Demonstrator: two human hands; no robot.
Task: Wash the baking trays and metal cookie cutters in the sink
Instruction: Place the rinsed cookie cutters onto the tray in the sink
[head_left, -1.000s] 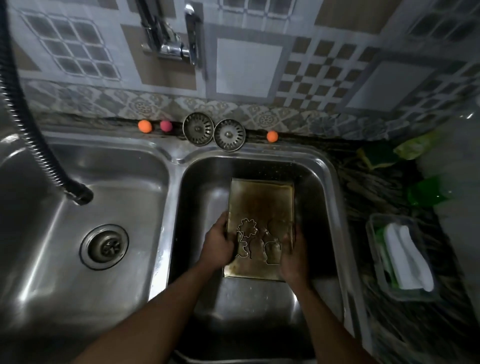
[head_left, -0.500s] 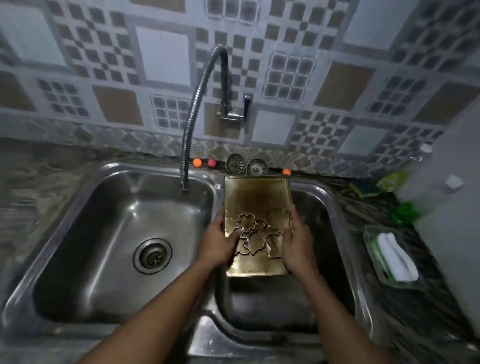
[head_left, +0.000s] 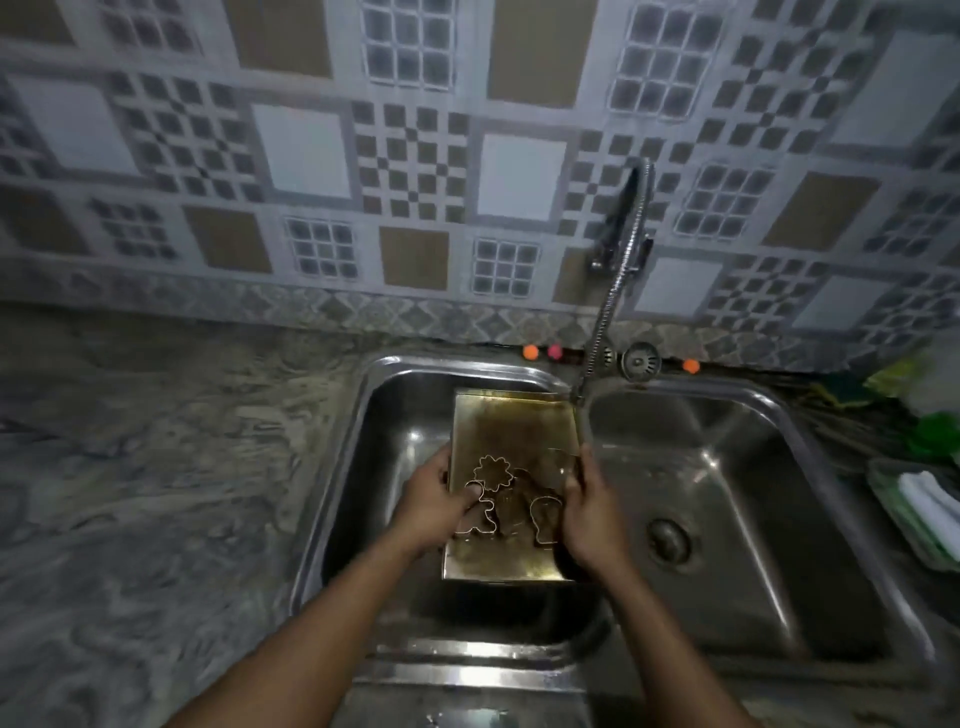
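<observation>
A stained, brassy baking tray is held level over the left basin of a double steel sink. Several metal cookie cutters lie on the tray's near half, among them a flower-shaped cutter and a rounded cutter. My left hand grips the tray's left edge, thumb on top beside the cutters. My right hand grips the right edge. The tray hides the floor of the left basin.
The flexible faucet hose hangs down to the tray's far right corner. The right basin shows its drain. A sink strainer and small orange balls sit on the back ledge. Stone counter lies left; a tub with a white cloth right.
Both hands lifted the tray with its cutters out of the right basin and carried it left, over the left basin. The view panned left and pulled back.
</observation>
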